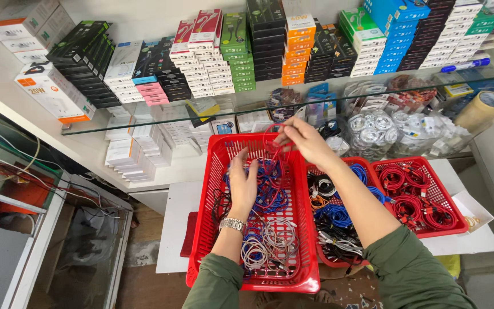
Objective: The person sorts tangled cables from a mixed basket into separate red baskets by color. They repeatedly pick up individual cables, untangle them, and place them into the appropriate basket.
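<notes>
Three red plastic mesh baskets sit side by side on a white table (pixel 172 229), and both hands work over the largest one, the left red basket (pixel 212 189), which reaches nearest the camera. The right hand (pixel 304 140) is raised above that basket's far end, its fingers pinched together on a thin red cable (pixel 271 150) that loops down from the fingertips toward the tangle below. The left hand (pixel 242 184), with a silver metal wristwatch (pixel 232 224) on its wrist, lies palm down and spread open among a heap of blue and red cables (pixel 270 191) in the middle of the basket; whether it grips any of them cannot be told. Nearer in the same basket lie coiled grey and white cables (pixel 270 243). The middle red basket (pixel 321 257), partly hidden under the right forearm, holds black, blue and orange cables, and the right red basket (pixel 450 197) holds bundled red cables (pixel 410 200). Beyond the baskets a glass shelf (pixel 144 123) carries rows of stacked small boxes in black, white, pink, green, orange and blue, with bagged white cable coils (pixel 373 129) below it and a roll of brown tape (pixel 481 109) at the far right.
</notes>
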